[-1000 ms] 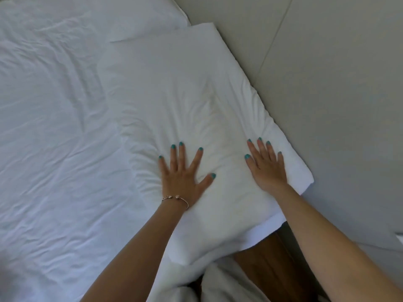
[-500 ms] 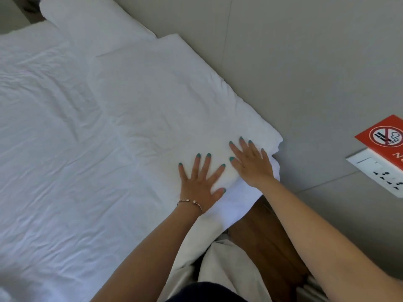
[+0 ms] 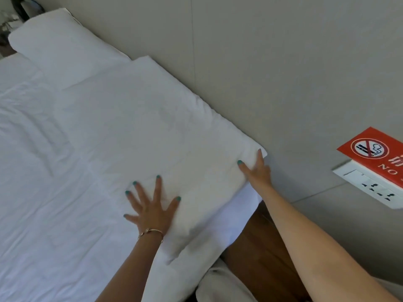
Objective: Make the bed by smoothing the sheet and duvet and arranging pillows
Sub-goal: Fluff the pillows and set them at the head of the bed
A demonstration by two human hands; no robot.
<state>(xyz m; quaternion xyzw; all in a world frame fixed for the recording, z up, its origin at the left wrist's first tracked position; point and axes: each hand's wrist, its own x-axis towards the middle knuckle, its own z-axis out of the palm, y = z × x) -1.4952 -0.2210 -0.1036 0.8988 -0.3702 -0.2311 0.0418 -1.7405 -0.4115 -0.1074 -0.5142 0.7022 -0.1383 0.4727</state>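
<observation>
A white pillow (image 3: 152, 131) lies flat at the head of the bed against the wall. My left hand (image 3: 150, 208) rests palm down on its near edge with fingers spread. At the pillow's right corner by the wall sits my right hand (image 3: 257, 171); its thumb lies on top, the fingers go round the corner and are partly hidden. A second white pillow (image 3: 61, 53) lies farther along the wall, touching the first. The white duvet (image 3: 43, 192), still creased, covers the bed to the left.
The grey wall panel (image 3: 283, 73) runs along the pillows. A red no-smoking sign (image 3: 375, 153) and a white socket strip (image 3: 370, 188) are on the wall at right. Brown wooden floor (image 3: 261, 247) shows beside the bed. Dark objects (image 3: 24, 7) sit at the top left.
My hands moved apart: the right one slid to the pillow's far right corner, the left one stayed on the near edge. The view swung left and up, showing more of the second pillow.
</observation>
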